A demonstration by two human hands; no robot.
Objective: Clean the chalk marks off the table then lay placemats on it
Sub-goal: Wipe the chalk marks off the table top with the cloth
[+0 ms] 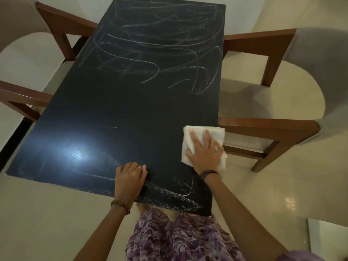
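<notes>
The right hand (204,153) lies flat with fingers spread on a folded white cloth (202,146), pressing it onto the black counter (120,102) at its right edge. To its left, near the counter's front edge, the left hand (130,178) rests on the surface with fingers curled under, holding nothing — a ring shows on one finger. Chalk marks (156,46) scrawl across the counter well beyond both hands; fainter smudges lie between the wrists. Wooden armchairs (271,129) stand at either side.
</notes>
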